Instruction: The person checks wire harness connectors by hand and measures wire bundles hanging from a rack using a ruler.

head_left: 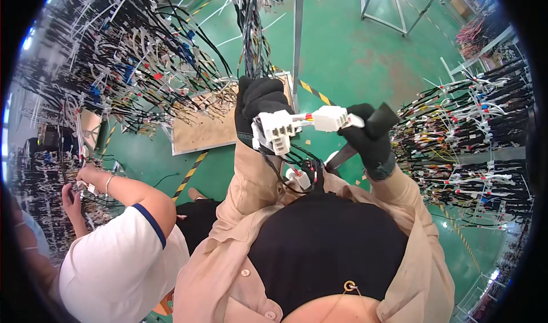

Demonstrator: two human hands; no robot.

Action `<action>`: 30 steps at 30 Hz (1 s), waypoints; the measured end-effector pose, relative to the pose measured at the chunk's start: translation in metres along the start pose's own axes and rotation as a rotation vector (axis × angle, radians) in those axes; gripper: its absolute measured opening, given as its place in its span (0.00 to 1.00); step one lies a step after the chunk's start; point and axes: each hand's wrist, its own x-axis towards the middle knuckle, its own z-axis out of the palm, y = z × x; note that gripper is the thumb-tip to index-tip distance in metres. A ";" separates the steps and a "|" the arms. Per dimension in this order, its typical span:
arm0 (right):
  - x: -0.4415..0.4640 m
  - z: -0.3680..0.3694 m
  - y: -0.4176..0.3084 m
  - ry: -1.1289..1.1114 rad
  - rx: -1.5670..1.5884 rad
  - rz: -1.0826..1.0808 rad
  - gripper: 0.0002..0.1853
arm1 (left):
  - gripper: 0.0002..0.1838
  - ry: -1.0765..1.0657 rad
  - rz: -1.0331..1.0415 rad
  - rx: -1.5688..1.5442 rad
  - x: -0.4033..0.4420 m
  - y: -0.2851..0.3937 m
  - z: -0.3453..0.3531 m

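My left hand [260, 101], in a black glove, is wrapped around a wiring harness [255, 43] whose dark wires run up and away from me. Below its fingers hang a white multi-slot plug connector [277, 130] and, joined by short coloured wires, a second white connector [330, 118]. My right hand [368, 149], also gloved in black, is closed at the right end of that second connector. A flat black strip [383, 120] sticks out from its fingers; whether they also grip the connector I cannot tell. Another small white connector [298, 178] dangles near my body.
Dense racks of hanging cables stand on the left [142, 55] and right [468, 157]. A wooden board [202, 132] lies ahead, beside a metal post [298, 32]. A co-worker in a white shirt [123, 260] handles wires at my left. Yellow-black tape [191, 174] marks the green floor.
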 end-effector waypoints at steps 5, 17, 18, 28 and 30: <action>-0.005 0.009 -0.035 0.058 -0.015 -0.092 0.12 | 0.14 -0.029 0.006 0.060 0.001 0.001 -0.001; 0.008 0.026 -0.061 -0.211 -0.026 -0.471 0.19 | 0.14 -0.105 -0.025 0.262 -0.005 0.018 -0.014; 0.008 0.025 -0.068 -0.255 -0.086 -0.454 0.20 | 0.14 -0.053 0.008 0.186 -0.002 -0.001 -0.003; 0.011 0.044 -0.067 -0.322 0.034 -0.472 0.22 | 0.13 0.024 0.076 0.111 0.001 -0.026 0.003; 0.014 0.046 -0.069 -0.317 -0.036 -0.521 0.21 | 0.13 0.029 0.068 0.128 0.001 -0.027 0.001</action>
